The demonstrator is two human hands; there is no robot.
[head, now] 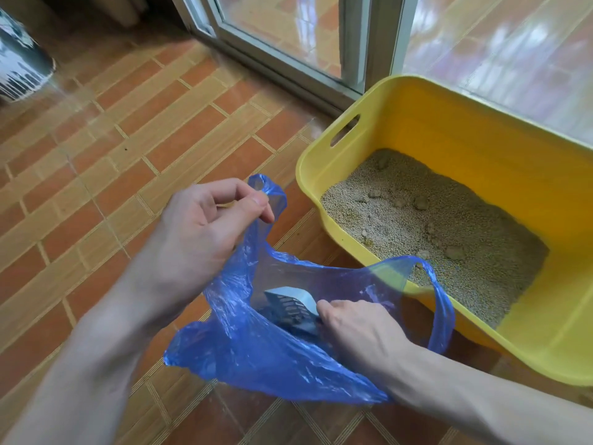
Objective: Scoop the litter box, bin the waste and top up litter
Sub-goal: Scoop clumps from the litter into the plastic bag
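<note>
far left: dark container point(19, 65) on the tiled floor point(128, 149). left hand point(205, 223) pinches one handle of the blue plastic bag point(256, 358) between thumb and forefinger, holding the mouth open. inside the bag, right hand point(356, 332) has fingers curled around the grey slotted scoop point(295, 305), head tipped downward. right: yellow litter box point(449, 130) on the floor beside the glass door point(282, 30), litter point(433, 229) with several clumps.

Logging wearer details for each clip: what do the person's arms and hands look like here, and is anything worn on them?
Both forearms are bare to the frame edge, with no sleeves showing. The left hand and right hand wear no gloves, rings, watch or bands.
</note>
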